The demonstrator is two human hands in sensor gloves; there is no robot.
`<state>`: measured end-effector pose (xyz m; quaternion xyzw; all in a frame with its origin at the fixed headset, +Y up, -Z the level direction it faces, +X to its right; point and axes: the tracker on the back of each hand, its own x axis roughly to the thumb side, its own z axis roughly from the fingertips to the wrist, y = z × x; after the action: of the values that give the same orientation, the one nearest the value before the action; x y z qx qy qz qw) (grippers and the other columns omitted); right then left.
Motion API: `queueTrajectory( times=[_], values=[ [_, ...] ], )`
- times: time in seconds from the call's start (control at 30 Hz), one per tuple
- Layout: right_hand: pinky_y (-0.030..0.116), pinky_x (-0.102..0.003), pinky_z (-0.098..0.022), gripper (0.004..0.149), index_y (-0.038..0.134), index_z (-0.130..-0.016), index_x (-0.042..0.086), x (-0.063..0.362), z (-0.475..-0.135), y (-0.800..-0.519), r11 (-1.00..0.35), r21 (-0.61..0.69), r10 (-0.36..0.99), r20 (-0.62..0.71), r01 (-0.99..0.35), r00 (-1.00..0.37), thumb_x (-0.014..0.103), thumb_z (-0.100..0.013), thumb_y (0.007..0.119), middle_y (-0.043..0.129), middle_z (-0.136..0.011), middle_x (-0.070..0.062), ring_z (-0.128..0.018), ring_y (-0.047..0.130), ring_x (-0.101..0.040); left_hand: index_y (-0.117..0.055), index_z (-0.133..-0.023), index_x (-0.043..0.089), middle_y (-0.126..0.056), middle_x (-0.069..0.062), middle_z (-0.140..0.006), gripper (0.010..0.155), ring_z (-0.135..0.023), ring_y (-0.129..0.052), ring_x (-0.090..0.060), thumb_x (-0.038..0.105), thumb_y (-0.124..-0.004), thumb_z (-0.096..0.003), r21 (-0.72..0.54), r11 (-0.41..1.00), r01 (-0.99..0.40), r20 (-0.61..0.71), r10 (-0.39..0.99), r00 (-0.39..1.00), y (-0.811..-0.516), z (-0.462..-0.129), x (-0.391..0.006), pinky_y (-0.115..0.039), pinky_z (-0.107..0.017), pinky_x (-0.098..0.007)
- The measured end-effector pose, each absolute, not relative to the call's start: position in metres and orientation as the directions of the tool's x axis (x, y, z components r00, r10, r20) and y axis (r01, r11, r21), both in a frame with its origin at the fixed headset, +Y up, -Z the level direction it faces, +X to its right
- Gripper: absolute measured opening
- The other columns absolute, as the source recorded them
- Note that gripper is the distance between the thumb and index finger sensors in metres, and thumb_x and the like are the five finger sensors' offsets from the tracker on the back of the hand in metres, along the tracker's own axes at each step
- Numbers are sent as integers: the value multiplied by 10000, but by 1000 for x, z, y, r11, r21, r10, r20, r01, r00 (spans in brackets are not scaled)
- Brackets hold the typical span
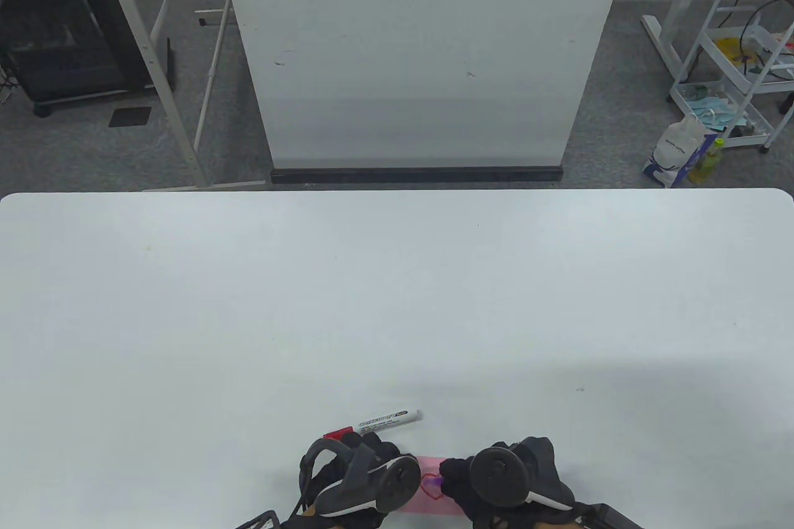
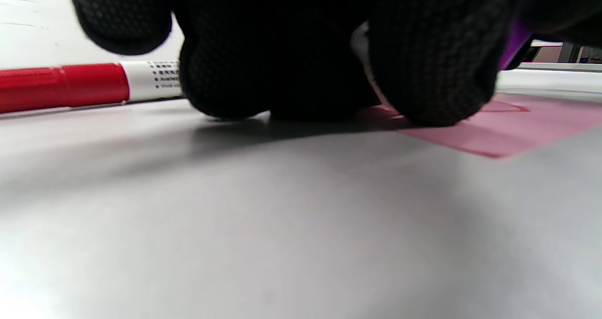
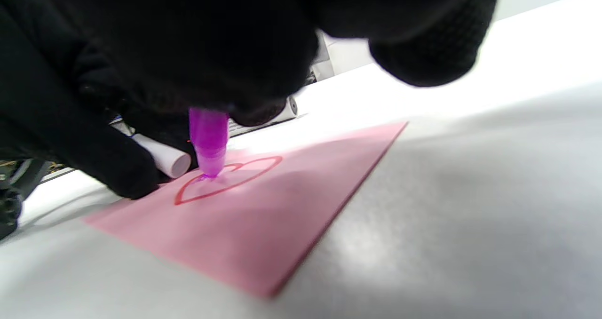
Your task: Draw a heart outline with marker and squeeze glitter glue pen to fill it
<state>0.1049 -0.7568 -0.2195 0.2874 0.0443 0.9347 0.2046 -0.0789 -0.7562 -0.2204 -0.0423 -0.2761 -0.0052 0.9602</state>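
Note:
A pink paper (image 3: 263,225) lies at the table's near edge with a red heart outline (image 3: 230,178) drawn on it. My right hand (image 1: 459,478) grips a purple glitter glue pen (image 3: 209,140) held upright, its tip touching the paper inside the heart's left lobe. My left hand (image 1: 372,461) rests curled on the paper's left edge, its fingertips (image 2: 423,74) pressing down. A white cap-like cylinder (image 3: 164,161) sticks out from under those fingers. The marker (image 1: 379,422), white with a red cap (image 2: 61,86), lies on the table just beyond the left hand.
The white table (image 1: 397,306) stretches away in front of the hands. A whiteboard panel (image 1: 422,51) stands behind its far edge. A white rack (image 1: 732,57) and bags stand on the floor at right.

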Motion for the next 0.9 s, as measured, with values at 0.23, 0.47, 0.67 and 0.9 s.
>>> queueTrajectory(
  times=[0.23,0.47,0.67,0.9],
  values=[
    [900,-400,-390,399,967,-653,126,103,-219,-759,-921,162,386,507,-354,-771,389,-365,885,1007,-126,18,19,939,-122,-891,-814,291,-1008,14,-688,452,-600,-981,-265,448,-909,-390,-77,996,35,532,12,847,-756,-220,-79,-741,-582,-577],
    [908,-390,-373,397,986,-619,109,104,-219,-756,-914,218,404,532,-341,-744,390,-356,889,1003,-91,27,49,931,-115,-891,-813,290,-1009,13,-685,453,-599,-981,-266,449,-910,-389,-79,996,33,532,14,847,-756,-220,-79,-742,-581,-576],
    [904,-392,-378,401,973,-641,115,105,-220,-759,-922,160,383,506,-352,-773,391,-366,879,1008,-109,28,33,940,-117,-889,-815,289,-1008,14,-687,455,-599,-981,-266,448,-909,-390,-78,996,34,533,13,846,-756,-220,-79,-742,-581,-576],
    [906,-390,-369,398,989,-614,108,106,-220,-757,-904,242,428,527,-353,-734,395,-356,890,1004,-84,31,52,932,-117,-892,-812,290,-1009,13,-685,452,-598,-981,-267,447,-911,-389,-79,996,34,533,13,846,-756,-220,-79,-742,-581,-576]
  ],
)
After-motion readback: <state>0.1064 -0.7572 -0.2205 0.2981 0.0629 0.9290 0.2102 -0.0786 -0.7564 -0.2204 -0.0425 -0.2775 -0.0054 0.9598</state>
